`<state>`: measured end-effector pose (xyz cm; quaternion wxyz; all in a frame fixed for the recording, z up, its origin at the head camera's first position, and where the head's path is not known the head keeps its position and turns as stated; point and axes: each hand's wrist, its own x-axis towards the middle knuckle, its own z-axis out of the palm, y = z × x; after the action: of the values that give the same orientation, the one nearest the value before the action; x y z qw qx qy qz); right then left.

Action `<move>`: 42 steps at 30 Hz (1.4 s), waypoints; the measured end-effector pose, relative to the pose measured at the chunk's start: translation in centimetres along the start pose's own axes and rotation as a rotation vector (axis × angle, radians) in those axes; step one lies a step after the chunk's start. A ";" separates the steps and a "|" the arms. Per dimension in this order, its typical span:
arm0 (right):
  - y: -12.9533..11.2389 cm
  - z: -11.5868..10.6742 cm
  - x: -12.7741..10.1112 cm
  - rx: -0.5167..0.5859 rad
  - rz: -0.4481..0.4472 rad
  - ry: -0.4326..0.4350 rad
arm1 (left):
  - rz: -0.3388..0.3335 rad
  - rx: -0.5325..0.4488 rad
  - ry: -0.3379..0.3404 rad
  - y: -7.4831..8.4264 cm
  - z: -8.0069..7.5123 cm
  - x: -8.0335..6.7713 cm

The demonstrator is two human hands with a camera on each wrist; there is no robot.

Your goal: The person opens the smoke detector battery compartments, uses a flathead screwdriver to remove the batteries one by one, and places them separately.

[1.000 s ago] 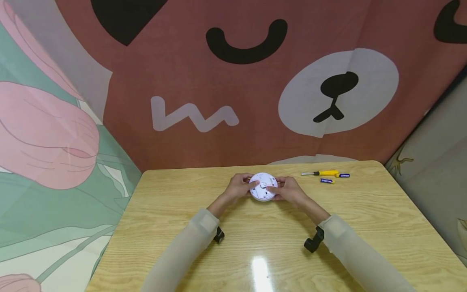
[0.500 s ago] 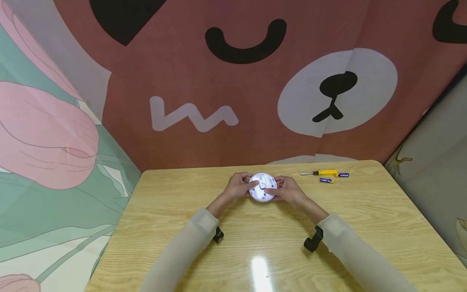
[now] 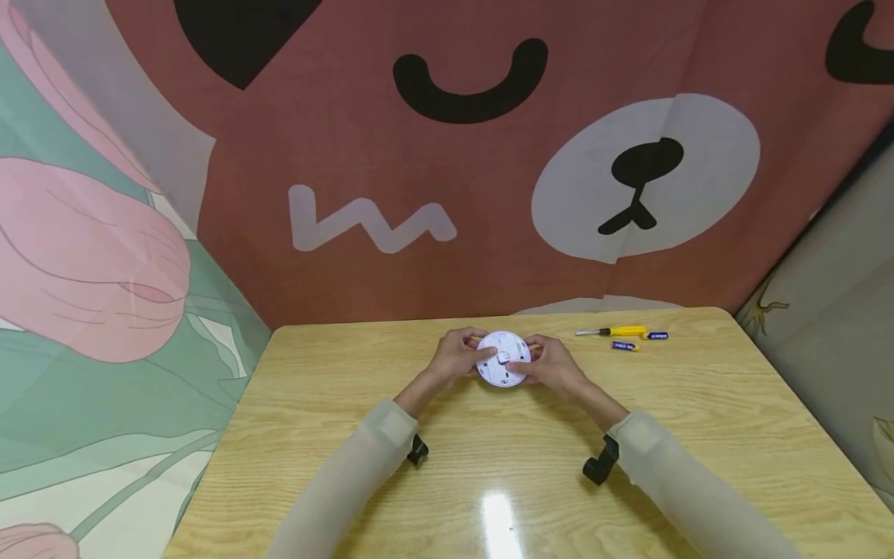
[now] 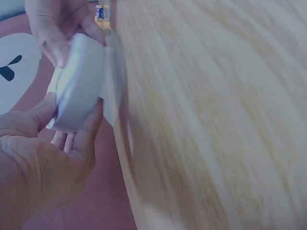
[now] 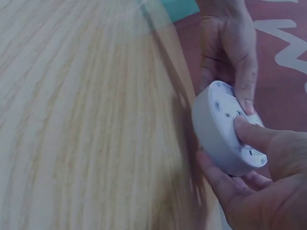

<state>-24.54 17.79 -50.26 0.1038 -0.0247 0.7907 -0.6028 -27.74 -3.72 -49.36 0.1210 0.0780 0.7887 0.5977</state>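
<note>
Over a glossy wooden table (image 3: 335, 404) (bear-print backdrop (image 3: 489, 155) behind), both hands gripping a white disc (image 3: 503, 359).

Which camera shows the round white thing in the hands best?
The right wrist view: the round white device is large there, and its back with small holes and a label shows, with both thumbs on it. The left wrist view shows only its blurred smooth side. The head view shows it whole but tiny between the left hand and right hand.

Light wooden table (image 3: 314, 404), yellow-handled screwdriver (image 3: 618, 331), apparently two small batteries (image 3: 626, 346) beside it
</note>
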 end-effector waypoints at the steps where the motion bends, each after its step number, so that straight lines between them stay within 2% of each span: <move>1: 0.1 0.0 0.0 -0.043 -0.027 0.013 | 0.021 0.009 0.003 0.1 0.0 -0.1; 4: 0.2 -0.2 -0.1 -0.157 -0.093 0.060 | 0.109 0.068 0.018 0.3 0.1 -0.2; 8: 0.1 -0.5 -0.1 -0.202 -0.123 0.095 | 0.234 0.161 0.049 0.7 0.3 -0.4; 13: -0.5 -1.1 0.1 -0.094 -0.076 0.066 | 0.370 0.255 0.064 1.2 0.6 -0.6; 19: -1.3 -2.0 0.4 0.072 0.031 -0.051 | 0.458 0.346 0.080 1.3 0.8 -1.1; 24: -1.6 -2.6 0.6 0.142 0.083 -0.187 | 0.545 0.345 0.076 1.2 0.9 -1.5; 27: -1.8 -2.8 0.6 0.189 0.092 -0.227 | 0.589 0.323 0.067 1.1 0.9 -1.6; 29: -1.8 -2.8 0.6 0.224 0.085 -0.232 | 0.608 0.318 0.063 1.0 0.9 -1.6; 34: -1.4 -2.8 0.8 0.243 0.035 -0.176 | 0.631 0.301 0.048 0.8 0.6 -1.4; 38: -1.2 -2.8 0.7 0.150 -0.054 -0.123 | 0.620 0.228 0.038 0.5 0.3 -1.3; 42: -1.2 -2.8 0.8 0.054 -0.128 -0.066 | 0.561 0.140 0.030 0.3 0.0 -1.1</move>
<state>-25.93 19.95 -48.55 0.0917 -0.0921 0.7671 -0.6283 -26.68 -3.97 -48.96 -0.0663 0.2924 0.7774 0.5529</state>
